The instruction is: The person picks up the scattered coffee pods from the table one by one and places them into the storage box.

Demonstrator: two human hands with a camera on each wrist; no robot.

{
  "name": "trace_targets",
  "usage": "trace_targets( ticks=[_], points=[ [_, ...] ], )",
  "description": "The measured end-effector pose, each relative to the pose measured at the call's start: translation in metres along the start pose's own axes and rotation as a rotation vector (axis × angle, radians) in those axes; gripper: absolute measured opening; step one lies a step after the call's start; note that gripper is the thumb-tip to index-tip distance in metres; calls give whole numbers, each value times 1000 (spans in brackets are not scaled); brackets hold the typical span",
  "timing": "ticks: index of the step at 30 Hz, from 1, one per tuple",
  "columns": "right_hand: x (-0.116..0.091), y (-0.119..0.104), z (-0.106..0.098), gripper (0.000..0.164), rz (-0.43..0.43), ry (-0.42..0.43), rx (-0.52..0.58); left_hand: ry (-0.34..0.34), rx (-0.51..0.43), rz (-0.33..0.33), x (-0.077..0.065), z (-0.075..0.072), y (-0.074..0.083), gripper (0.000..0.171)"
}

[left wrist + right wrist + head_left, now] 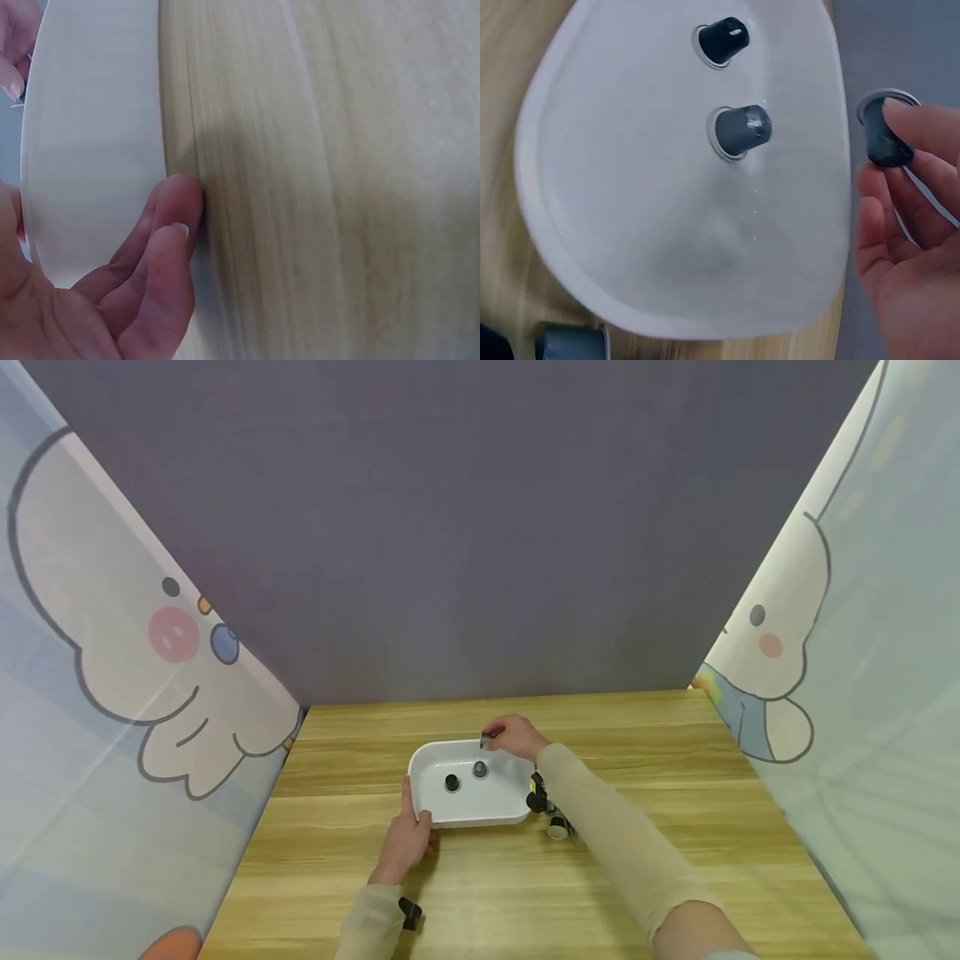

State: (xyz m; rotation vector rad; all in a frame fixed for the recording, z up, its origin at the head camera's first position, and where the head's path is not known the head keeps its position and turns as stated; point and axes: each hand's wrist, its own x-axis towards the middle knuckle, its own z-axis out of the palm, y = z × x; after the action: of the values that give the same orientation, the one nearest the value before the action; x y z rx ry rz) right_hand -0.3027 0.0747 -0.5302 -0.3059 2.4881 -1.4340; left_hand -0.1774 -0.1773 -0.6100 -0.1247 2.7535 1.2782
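Note:
My right hand [516, 737] pinches a dark coffee capsule [887, 139] between thumb and fingers, its silver rim facing up in the right wrist view. It is held at the far rim of a white tray [480, 822]. Inside the tray, a black capsule [452, 782] and a grey-blue capsule [480, 769] stand rim down, side by side. My left hand [405, 843] grips the tray's near left corner, thumb at the front rim and index finger along the left side. In the left wrist view, its other fingers [169, 262] curl against the outer wall.
More capsules [557, 828] lie on the wooden table [337, 760] just right of the tray, partly hidden by my right forearm. A grey wall [480, 543] rises behind the table, and panels with cartoon prints flank it on both sides.

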Motion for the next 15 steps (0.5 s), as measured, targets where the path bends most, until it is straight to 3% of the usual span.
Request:
trace_targets(
  ticks=[9, 15],
  points=[
    [3, -14, 19, 29, -31, -56, -32, -5, -9, -8, 2, 0, -3, 77],
    [0, -11, 25, 28, -25, -90, -41, -11, -3, -22, 2, 1, -2, 76]
  ],
)
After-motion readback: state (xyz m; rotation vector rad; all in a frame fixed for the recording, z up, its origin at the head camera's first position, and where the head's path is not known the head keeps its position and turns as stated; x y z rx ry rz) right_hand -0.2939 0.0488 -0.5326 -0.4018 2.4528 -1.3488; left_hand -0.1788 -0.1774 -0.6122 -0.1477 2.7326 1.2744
